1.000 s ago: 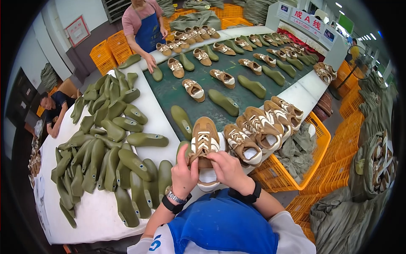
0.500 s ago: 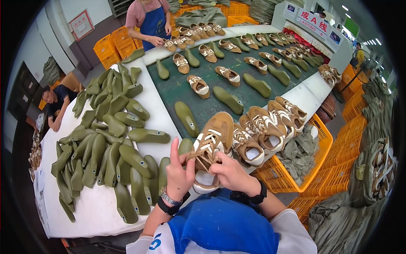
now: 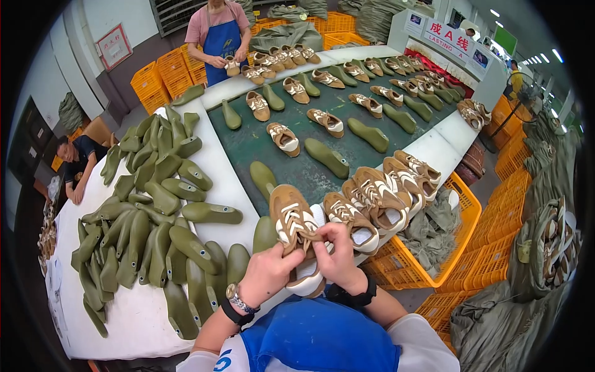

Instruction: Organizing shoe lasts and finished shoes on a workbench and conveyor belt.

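Note:
A brown suede sneaker (image 3: 291, 214) with white stripes stands in front of me at the table's near corner, toe pointing away. My left hand (image 3: 266, 273) is closed at the sneaker's opening, thumb and fingers pinching the shoelace. Over the tongue, my right hand (image 3: 338, 260) pinches the lace from the other side, its fingertips close to the left ones. My fingers partly cover the lace ends. Just right of this shoe is another brown sneaker (image 3: 349, 218), first in a row of matching ones.
Green shoe lasts (image 3: 164, 198) are piled on the white tabletop (image 3: 149, 328) at left. Lasts and sneakers lie in rows on a dark green conveyor belt (image 3: 248, 146). An orange crate (image 3: 462, 248) with grey cloth stands at right. A person in a blue apron (image 3: 223, 46) handles a shoe across the belt.
My left index finger, raised before, has folded down toward the lace. My hands have come closer together over the tongue. The person across now holds up a small shoe. My view has shifted slightly.

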`<state>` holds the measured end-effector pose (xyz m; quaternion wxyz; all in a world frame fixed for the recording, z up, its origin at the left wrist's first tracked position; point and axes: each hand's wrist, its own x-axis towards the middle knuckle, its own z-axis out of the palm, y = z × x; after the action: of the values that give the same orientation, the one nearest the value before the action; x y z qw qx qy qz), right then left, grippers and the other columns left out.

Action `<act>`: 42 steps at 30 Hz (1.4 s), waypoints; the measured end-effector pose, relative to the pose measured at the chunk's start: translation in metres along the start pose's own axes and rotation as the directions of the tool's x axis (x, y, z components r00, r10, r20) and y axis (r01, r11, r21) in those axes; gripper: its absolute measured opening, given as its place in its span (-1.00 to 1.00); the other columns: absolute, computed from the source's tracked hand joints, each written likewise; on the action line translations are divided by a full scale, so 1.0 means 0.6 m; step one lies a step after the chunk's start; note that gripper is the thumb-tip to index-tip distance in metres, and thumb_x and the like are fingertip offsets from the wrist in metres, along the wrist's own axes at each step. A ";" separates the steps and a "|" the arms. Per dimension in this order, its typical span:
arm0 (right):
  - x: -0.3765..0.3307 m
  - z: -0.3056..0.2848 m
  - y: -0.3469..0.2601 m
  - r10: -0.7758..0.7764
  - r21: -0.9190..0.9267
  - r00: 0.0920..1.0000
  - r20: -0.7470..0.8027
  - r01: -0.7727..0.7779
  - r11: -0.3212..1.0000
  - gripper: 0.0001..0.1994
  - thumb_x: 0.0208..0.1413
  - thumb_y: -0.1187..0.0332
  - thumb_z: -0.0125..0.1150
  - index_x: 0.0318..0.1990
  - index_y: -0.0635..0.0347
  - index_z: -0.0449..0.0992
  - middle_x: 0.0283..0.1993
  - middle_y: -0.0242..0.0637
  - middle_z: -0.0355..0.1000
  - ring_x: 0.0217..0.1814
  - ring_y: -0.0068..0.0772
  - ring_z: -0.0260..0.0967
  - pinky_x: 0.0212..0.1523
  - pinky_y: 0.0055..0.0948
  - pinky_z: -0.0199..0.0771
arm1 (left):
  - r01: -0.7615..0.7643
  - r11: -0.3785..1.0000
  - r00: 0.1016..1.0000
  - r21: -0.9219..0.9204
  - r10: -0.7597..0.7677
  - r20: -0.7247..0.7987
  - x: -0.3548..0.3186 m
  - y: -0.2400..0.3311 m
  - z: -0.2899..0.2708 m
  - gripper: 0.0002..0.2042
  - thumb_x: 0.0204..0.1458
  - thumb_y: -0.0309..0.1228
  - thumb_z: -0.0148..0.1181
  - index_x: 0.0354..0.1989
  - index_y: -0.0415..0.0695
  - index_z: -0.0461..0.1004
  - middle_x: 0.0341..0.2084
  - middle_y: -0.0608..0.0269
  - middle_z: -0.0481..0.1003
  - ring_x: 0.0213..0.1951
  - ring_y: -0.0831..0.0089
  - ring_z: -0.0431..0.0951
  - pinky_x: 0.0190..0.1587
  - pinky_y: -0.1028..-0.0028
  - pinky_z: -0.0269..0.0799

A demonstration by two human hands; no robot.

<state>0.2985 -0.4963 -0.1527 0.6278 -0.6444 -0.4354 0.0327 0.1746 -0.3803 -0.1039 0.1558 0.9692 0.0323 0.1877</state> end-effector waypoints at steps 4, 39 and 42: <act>0.018 -0.002 0.020 0.240 0.282 0.970 0.048 -0.244 0.928 -0.70 0.02 0.65 0.00 -0.11 0.21 0.14 -0.31 -0.35 0.30 -0.29 -0.62 0.30 -0.24 -0.62 0.31 | -0.067 0.998 0.995 -0.008 0.068 0.071 -0.017 -0.017 0.005 -0.77 -0.18 -0.51 0.09 -0.28 0.01 0.40 -0.59 0.20 0.33 -0.59 0.24 0.45 -0.61 0.37 0.37; -0.008 0.002 -0.029 -0.109 -0.108 0.651 0.752 0.285 0.952 -0.68 -0.18 0.10 0.29 -0.44 0.14 0.39 -0.40 -0.18 0.37 -0.31 -0.10 0.38 -0.39 -0.23 0.37 | 0.502 0.718 0.817 -0.482 -0.577 -0.009 -0.056 -0.049 0.019 -0.71 -0.03 -0.48 0.05 -0.09 -0.23 0.33 -0.26 -0.07 0.49 -0.18 0.10 0.52 -0.14 0.29 0.41; -0.026 0.017 0.002 -0.218 -0.042 0.699 0.681 0.333 0.942 -0.68 -0.10 0.12 0.23 -0.31 0.11 0.34 -0.37 -0.24 0.33 -0.27 -0.12 0.34 -0.32 -0.22 0.37 | 0.538 0.723 0.834 -0.432 -0.532 0.148 -0.056 -0.061 0.010 -0.67 -0.07 -0.44 0.12 -0.08 -0.21 0.34 -0.18 -0.07 0.44 -0.11 0.01 0.44 -0.09 0.22 0.37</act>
<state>0.2835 -0.4974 -0.1640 0.3735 -0.5656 -0.7235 0.1309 0.1457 -0.3516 -0.1327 0.4267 0.8550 0.2642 0.1303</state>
